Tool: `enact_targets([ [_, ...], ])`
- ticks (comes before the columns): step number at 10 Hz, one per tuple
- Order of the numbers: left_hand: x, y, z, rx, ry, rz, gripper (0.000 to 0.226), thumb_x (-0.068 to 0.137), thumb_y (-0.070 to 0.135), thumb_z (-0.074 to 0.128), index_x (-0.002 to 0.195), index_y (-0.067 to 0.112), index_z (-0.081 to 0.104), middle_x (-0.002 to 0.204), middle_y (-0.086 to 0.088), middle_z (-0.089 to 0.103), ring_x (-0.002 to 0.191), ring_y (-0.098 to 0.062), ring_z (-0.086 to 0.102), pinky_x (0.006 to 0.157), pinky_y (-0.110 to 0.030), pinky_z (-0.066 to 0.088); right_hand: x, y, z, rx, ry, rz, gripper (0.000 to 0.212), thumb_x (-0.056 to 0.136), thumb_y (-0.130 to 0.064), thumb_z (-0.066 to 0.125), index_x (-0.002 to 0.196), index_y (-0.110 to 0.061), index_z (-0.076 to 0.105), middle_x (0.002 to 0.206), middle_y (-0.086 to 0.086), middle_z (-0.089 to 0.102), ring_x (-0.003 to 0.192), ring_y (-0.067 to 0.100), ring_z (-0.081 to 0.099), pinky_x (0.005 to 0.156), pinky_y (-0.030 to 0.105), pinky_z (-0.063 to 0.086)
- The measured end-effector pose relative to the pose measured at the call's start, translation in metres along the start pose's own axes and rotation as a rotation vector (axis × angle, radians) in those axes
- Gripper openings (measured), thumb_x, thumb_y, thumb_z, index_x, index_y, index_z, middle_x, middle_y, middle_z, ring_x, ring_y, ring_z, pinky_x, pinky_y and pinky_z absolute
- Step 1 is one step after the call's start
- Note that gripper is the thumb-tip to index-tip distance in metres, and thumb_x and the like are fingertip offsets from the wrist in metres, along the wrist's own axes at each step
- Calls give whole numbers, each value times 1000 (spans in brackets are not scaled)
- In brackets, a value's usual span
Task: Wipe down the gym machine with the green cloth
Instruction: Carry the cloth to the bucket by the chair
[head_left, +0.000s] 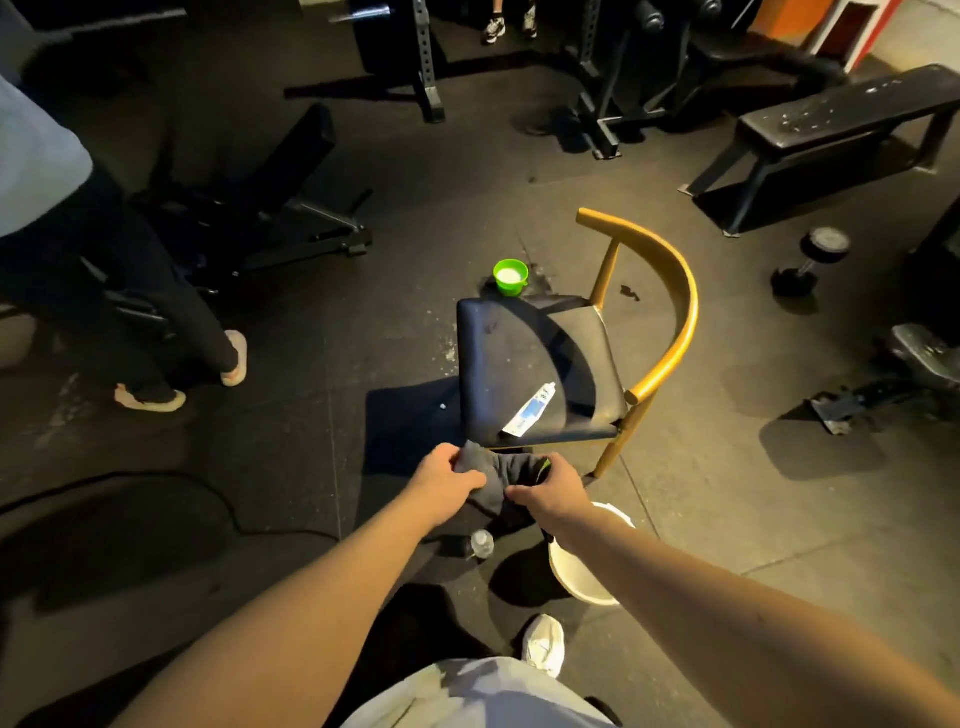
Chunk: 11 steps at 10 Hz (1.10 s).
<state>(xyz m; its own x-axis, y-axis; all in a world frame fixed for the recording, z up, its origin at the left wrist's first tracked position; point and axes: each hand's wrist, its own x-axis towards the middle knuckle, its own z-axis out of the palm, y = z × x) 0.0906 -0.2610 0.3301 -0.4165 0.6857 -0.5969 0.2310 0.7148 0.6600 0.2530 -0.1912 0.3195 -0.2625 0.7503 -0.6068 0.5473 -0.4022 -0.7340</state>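
Note:
Both my hands hold a dark, wet-looking cloth (501, 475) with a green edge, bunched up between them just in front of a chair. My left hand (449, 480) grips its left end and my right hand (553, 493) grips its right end. The cloth hangs over a white bucket (574, 577) on the floor. Gym machines stand around: a black adjustable bench (270, 202) at the left, a flat bench (841, 124) at the upper right and a rack (426, 62) at the back.
A gold-framed chair (670, 312) with a black seat holds a white tube (530, 410). A green cup (510, 277) sits on the floor behind it. A plastic bottle (482, 543) lies near my feet. A person (104, 291) stands at the left. A dumbbell (810, 262) and a cable (156, 483) lie on the floor.

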Motion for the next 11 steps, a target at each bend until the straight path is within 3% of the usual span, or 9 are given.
enact_targets([
  [1,43,11,3,11,-31,7,25,92,22,72,112,15,59,110,-3,63,96,-14,59,73,-28,48,45,-11,2,-78,64,66,51,76,-14,84,110,-22,48,108,2,62,104,21,63,92,37,57],
  [2,91,21,-1,-6,-33,-8,20,94,22,71,100,15,53,97,0,57,83,-9,52,61,-21,38,94,-23,9,-153,126,90,40,76,-14,82,103,-21,54,105,4,66,99,24,65,91,43,58],
  [3,151,25,-3,-32,-75,-40,18,94,24,71,96,15,56,95,1,59,83,-8,55,61,-21,38,152,-39,20,-198,186,119,35,78,-11,79,107,-19,61,103,2,69,101,26,68,92,45,58],
  [5,297,5,14,-27,-116,-146,18,94,30,68,101,17,58,98,-2,62,87,-15,59,62,-28,40,296,-44,57,-350,263,136,40,90,-6,66,126,-13,50,118,10,64,111,30,63,91,39,53],
  [6,363,-20,29,40,-130,-194,18,94,31,67,94,17,55,92,-2,60,83,-20,56,66,-31,38,360,-27,76,-432,193,149,37,92,-4,60,127,-9,47,116,14,61,101,31,60,81,32,42],
  [7,413,-44,42,80,-161,-232,16,96,29,66,100,16,56,96,-1,58,87,-22,54,75,-31,40,404,-9,93,-479,159,199,36,90,-3,59,124,-11,49,111,12,62,92,29,56,76,33,41],
  [8,443,-61,50,114,-226,-255,26,99,28,63,116,8,62,106,-8,62,97,-27,58,78,-33,40,429,4,109,-499,144,235,41,88,2,56,126,-12,51,107,11,61,103,34,60,76,34,44],
  [9,453,-72,56,110,-335,-278,38,97,27,63,124,0,58,124,-23,62,112,-40,60,84,-38,45,431,3,117,-457,149,268,59,87,4,55,142,-15,47,124,13,63,115,33,60,84,32,47],
  [11,427,-48,34,97,-306,-403,49,104,20,56,149,6,42,149,-14,49,136,-35,47,106,-37,40,392,-27,115,-367,211,299,54,95,-4,59,146,-16,49,135,12,61,124,31,58,92,29,46],
])
